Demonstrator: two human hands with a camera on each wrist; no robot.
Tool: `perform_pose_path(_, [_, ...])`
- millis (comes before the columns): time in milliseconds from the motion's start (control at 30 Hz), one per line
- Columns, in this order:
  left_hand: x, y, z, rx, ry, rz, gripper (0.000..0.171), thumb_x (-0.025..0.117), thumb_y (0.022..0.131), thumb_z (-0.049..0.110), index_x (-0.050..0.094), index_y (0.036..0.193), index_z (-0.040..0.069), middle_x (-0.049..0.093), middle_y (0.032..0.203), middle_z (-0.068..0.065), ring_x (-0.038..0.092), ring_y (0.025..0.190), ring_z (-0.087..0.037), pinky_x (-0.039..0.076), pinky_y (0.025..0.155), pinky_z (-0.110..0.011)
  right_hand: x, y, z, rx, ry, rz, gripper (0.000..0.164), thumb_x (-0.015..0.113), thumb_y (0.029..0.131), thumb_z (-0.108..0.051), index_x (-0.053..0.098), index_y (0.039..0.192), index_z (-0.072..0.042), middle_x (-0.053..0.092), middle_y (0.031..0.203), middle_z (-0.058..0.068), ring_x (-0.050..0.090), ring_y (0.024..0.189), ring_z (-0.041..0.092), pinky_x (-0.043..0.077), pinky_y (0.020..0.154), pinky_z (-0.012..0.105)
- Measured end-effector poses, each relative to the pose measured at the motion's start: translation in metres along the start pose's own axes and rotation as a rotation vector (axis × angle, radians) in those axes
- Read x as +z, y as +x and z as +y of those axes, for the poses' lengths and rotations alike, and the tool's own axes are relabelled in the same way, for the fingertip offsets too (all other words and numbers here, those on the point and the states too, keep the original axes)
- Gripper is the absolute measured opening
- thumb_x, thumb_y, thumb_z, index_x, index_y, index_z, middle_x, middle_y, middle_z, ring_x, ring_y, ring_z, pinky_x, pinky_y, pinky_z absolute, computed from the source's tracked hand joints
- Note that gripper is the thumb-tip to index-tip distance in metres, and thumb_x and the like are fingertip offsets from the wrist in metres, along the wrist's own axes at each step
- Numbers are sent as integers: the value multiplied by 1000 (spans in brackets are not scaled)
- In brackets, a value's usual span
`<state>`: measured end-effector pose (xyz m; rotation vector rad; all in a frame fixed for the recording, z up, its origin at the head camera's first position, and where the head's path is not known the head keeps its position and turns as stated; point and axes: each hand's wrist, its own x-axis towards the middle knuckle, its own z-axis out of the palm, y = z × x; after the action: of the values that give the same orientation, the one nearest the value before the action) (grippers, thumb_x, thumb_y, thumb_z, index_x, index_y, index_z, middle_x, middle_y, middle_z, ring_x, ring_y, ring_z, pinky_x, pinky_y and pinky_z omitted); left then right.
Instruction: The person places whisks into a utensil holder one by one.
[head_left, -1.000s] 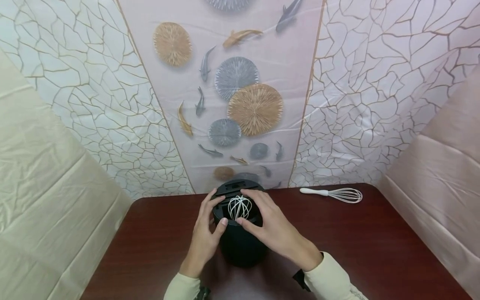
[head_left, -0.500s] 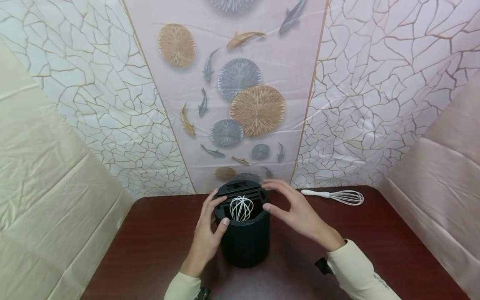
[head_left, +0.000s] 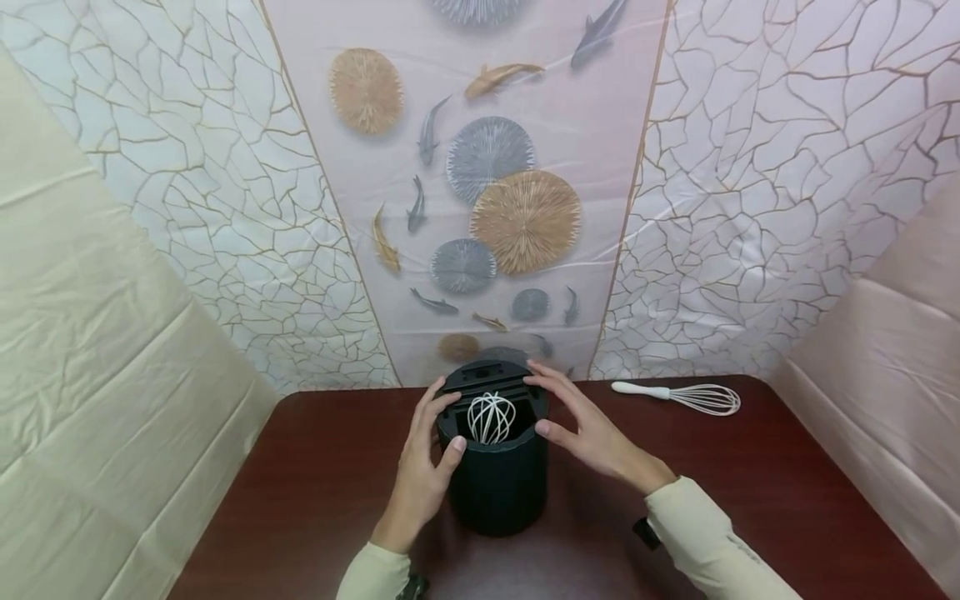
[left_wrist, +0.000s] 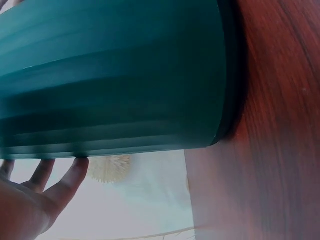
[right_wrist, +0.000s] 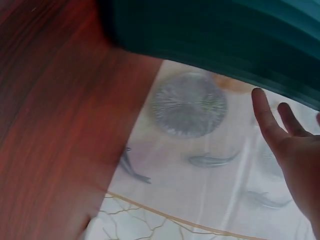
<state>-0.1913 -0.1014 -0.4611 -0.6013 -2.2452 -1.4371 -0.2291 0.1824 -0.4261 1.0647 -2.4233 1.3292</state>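
A dark green utensil holder (head_left: 498, 492) stands upright on the table, its top split by a slotted section at the back. Inside its front opening a whisk (head_left: 491, 418) stands with its white wire loops up; its handle is hidden. My left hand (head_left: 423, 471) holds the holder's left side near the rim, thumb in front, and its fingertips touch the ribbed wall (left_wrist: 120, 85) in the left wrist view. On the right side, my right hand (head_left: 592, 429) has its fingers spread and extended at the rim. In the right wrist view a fingertip meets or nearly meets the wall.
A second whisk (head_left: 678, 396), white-handled, lies on the dark red wooden table (head_left: 322, 483) near the back right edge. Behind the table hangs a patterned cloth (head_left: 525, 308) with fish and round motifs. Pale cloth walls (head_left: 142, 417) flank both sides.
My right hand has left the whisk's loops above the opening and moved right to the holder's side. My left hand stays at the left rim. The head view has shifted slightly.
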Motion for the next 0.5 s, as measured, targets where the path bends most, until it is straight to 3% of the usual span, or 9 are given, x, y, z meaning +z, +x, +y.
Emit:
perform_pose_path(133, [2, 0, 2, 12, -35, 22, 58, 65, 102, 25, 48, 157, 28, 27, 173, 5, 41, 149, -30, 51, 101, -61, 3, -3, 8, -10, 13, -8, 62, 69, 102, -19, 45, 159, -21, 29, 172, 3, 25, 159, 23, 27, 121, 56])
perform_pose_path(367, [2, 3, 9, 16, -22, 72, 56, 69, 99, 25, 55, 153, 26, 33, 170, 8, 43, 150, -24, 49, 108, -56, 10, -3, 12, -21, 73, -6, 62, 68, 102, -25, 45, 160, -24, 21, 175, -2, 20, 160, 26, 24, 117, 70])
perform_pose_path(500, [1, 2, 10, 11, 6, 66, 58, 71, 98, 27, 55, 153, 26, 34, 169, 9, 44, 148, -23, 51, 104, -56, 14, -5, 12, -23, 80, 17, 62, 69, 103, -28, 45, 159, -24, 21, 175, 0, 20, 161, 25, 25, 119, 68])
